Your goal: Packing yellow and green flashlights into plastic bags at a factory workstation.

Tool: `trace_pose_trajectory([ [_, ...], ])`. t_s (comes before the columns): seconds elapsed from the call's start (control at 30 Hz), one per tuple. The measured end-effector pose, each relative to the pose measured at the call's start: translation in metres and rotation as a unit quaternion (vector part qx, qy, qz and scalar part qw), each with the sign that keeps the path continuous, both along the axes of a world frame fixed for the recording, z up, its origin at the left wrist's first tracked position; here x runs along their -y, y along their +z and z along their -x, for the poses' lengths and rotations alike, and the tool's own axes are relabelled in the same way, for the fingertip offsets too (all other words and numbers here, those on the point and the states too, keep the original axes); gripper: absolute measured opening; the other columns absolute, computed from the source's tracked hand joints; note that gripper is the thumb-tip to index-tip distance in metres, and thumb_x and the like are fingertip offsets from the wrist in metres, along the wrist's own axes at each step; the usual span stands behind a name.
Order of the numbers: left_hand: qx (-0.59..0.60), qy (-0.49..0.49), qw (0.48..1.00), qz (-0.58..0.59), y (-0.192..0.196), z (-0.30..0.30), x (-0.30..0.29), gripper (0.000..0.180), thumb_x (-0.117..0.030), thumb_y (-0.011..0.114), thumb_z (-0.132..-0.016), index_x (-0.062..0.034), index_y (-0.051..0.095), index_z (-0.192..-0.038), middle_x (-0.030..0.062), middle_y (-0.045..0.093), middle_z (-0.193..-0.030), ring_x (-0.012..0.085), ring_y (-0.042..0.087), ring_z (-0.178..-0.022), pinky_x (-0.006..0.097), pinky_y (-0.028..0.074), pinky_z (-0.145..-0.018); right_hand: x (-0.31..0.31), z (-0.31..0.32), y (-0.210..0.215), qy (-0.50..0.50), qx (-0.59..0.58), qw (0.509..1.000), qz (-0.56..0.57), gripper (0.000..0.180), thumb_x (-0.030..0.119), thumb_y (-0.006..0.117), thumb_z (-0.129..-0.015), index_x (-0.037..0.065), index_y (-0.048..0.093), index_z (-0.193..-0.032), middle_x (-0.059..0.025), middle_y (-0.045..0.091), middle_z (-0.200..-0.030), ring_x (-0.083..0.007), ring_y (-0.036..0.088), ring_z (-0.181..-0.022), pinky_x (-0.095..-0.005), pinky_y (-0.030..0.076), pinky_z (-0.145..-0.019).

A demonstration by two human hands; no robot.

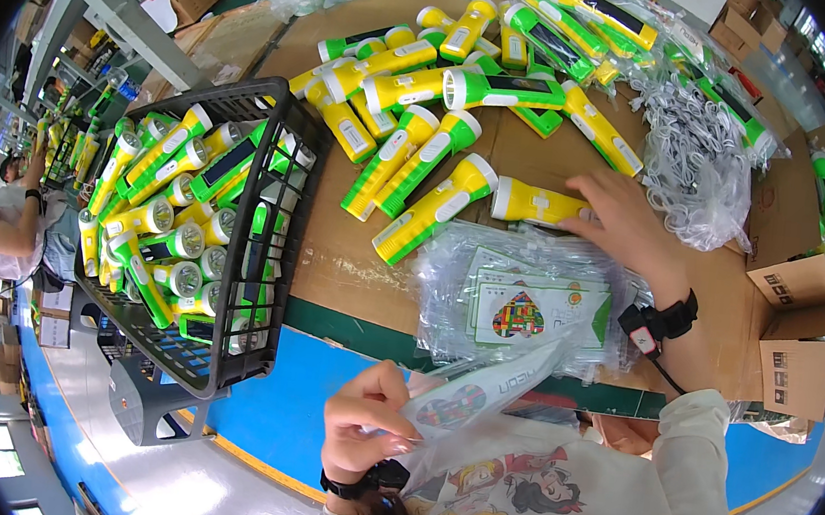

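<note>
One black slatted plastic crate point(248, 341) is standing beside the brown cardboard-covered table point(345, 276), holding over a dozen yellow-and-green plastic flashlights point(142, 219); bare tabletop is stretching rightward along the near edge. The left hand point(368, 419) is pinching one crinkled, clear plastic bag point(505, 380) near that edge. One layered stack of clear bags and flat cards point(542, 316) is lying beyond. The right hand point(623, 214) is touching one cylindrical yellow flashlight point(534, 202) by its tail, a firm grip being impossible to confirm. One tangled white cable heap point(690, 156) is sitting farther right.
</note>
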State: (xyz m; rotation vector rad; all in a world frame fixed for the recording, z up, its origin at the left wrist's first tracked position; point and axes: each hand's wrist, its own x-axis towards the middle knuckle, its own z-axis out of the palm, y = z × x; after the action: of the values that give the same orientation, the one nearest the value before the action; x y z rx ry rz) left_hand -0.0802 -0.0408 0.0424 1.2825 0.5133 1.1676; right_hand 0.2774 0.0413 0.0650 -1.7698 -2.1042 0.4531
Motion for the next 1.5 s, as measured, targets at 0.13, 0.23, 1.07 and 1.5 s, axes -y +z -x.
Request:
trace_pose_trajectory([
  [0.13, -0.098, -0.058, 0.992, -0.060, 0.012, -0.010, 0.001, 0.015, -0.008, 0.081, -0.069, -0.0034, 0.075, -0.082, 0.0023, 0.044, -0.076, 0.0162, 0.040, -0.069, 0.030, 0.028, -0.060, -0.007, 0.008, -0.016, 0.033, 0.114, 0.993, -0.020, 0.049, 0.020, 0.070, -0.086, 0.007, 0.051, -0.129, -0.0146, 0.059, -0.123, -0.0356, 0.058, -0.106, -0.0386, 0.048, -0.090],
  [0.23, -0.123, -0.057, 0.987, -0.089, 0.014, -0.014, 0.001, 0.017, -0.006, 0.081, -0.070, -0.0050, 0.075, -0.085, 0.0026, 0.044, -0.077, 0.0167, 0.041, -0.069, 0.030, 0.029, -0.060, -0.018, -0.012, -0.034, 0.016, 0.066, 0.990, -0.125, 0.050, 0.023, 0.066, -0.092, 0.009, 0.046, -0.136, -0.0124, 0.060, -0.121, -0.0306, 0.061, -0.096, -0.0360, 0.050, -0.085],
  [1.07, -0.275, -0.056, 0.930, -0.238, 0.021, -0.032, -0.008, 0.019, -0.006, 0.082, -0.070, -0.0034, 0.072, -0.087, 0.0059, 0.054, -0.086, 0.0240, 0.049, -0.077, 0.035, 0.041, -0.066, 0.074, 0.046, 0.023, 0.303, -0.197, 0.906, 0.220, 0.045, 0.006, 0.068, -0.083, 0.008, 0.054, -0.126, -0.0146, 0.063, -0.114, -0.0359, 0.061, -0.106, -0.0448, 0.049, -0.089],
  [1.5, -0.253, -0.132, 0.909, -0.305, 0.048, -0.067, -0.031, 0.020, -0.008, 0.081, -0.071, -0.0023, 0.065, -0.082, 0.0086, 0.056, -0.090, 0.0276, 0.053, -0.080, 0.037, 0.044, -0.065, 0.110, 0.061, 0.021, 0.195, 0.143, 0.970, 0.030, 0.043, 0.008, 0.070, -0.074, -0.001, 0.052, -0.112, -0.0165, 0.065, -0.098, -0.0308, 0.066, -0.093, -0.0396, 0.051, -0.079],
])
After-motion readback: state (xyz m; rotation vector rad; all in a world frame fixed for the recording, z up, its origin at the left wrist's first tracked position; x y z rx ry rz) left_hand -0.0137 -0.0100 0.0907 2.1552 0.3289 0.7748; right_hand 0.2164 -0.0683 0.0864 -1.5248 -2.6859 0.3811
